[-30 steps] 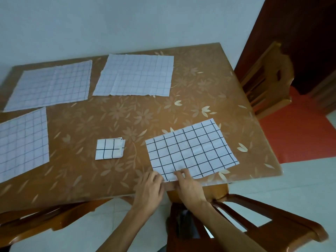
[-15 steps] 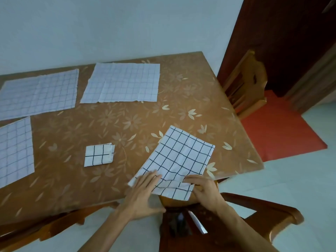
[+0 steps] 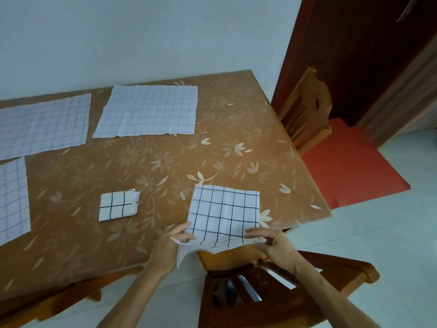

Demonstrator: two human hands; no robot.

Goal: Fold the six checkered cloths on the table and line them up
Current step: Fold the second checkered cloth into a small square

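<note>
A black-checked white cloth (image 3: pixel 224 211) lies at the table's near edge, its near part hanging off the edge. My left hand (image 3: pixel 171 242) pinches its near left corner and my right hand (image 3: pixel 269 242) pinches its near right corner. A small folded checked cloth (image 3: pixel 118 204) sits to its left. Three unfolded cloths lie flat: one at the back middle (image 3: pixel 149 111), one at the back left (image 3: pixel 42 124), one at the left edge (image 3: pixel 11 200), cut off by the frame.
The brown flowered table (image 3: pixel 212 152) stands against a pale wall. A wooden chair (image 3: pixel 260 294) stands right under my arms, another chair (image 3: pixel 305 110) at the table's right side. A red mat (image 3: pixel 350 166) and a dark door lie beyond.
The cloth has turned from a diagonal lie to square with the table edge, and its near edge now hangs off the table. Both hands went from resting on it to pinching its corners.
</note>
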